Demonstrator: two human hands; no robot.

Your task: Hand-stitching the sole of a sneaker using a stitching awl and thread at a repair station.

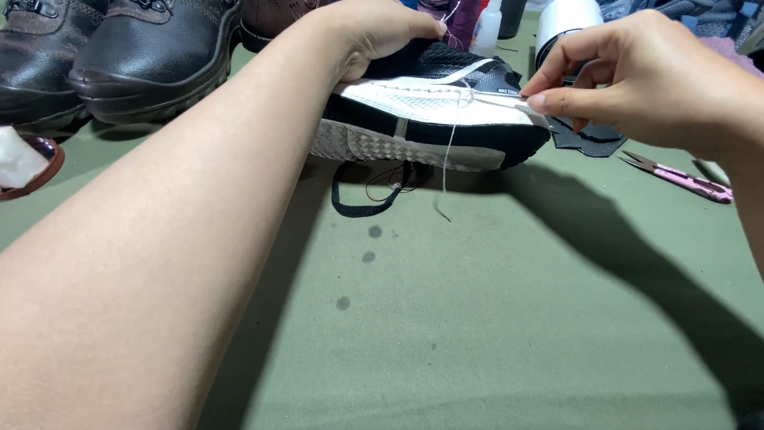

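A black and white sneaker [430, 119] lies on its side on the green table [477, 318], sole toward me. My left hand [374, 32] grips the shoe's upper from above and holds it steady. My right hand [629, 76] pinches a thin metal needle [509, 95] at the toe end of the white midsole. A white thread [450, 151] runs from the stitching and hangs down over the sole. A black lace [366, 203] trails from under the shoe.
Two dark brown leather boots [119, 56] stand at the back left. Pink thread snips [684, 179] lie at the right. A white roll [561, 24], bottles [487, 28] and a dark leather scrap [589, 139] sit behind the shoe. A brown dish [46, 169] is at the left edge.
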